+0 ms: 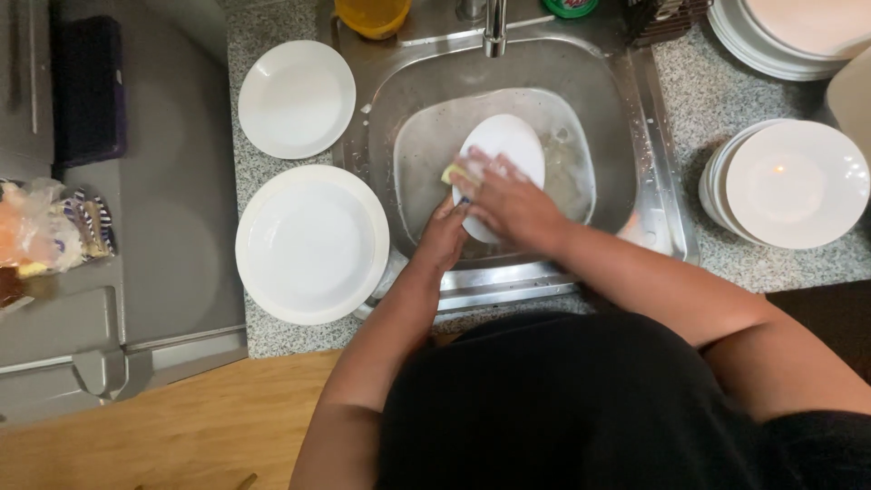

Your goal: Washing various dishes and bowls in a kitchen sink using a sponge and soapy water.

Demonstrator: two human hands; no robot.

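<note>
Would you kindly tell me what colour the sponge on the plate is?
The sponge is yellow, seen in the head view.

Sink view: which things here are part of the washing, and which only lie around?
In use: right hand, sponge, plate, left hand, sink.

Lying about: snack bag, yellow cup, dark cloth.

One view only, from the person's head, looking almost straight down from close above the steel sink (635,118), which sits at the upper middle. The speckled tabletop (272,336) spreads left and right of the sink; the faucet (494,27) lies at its far edge, the person's dark torso at its near edge.
</note>
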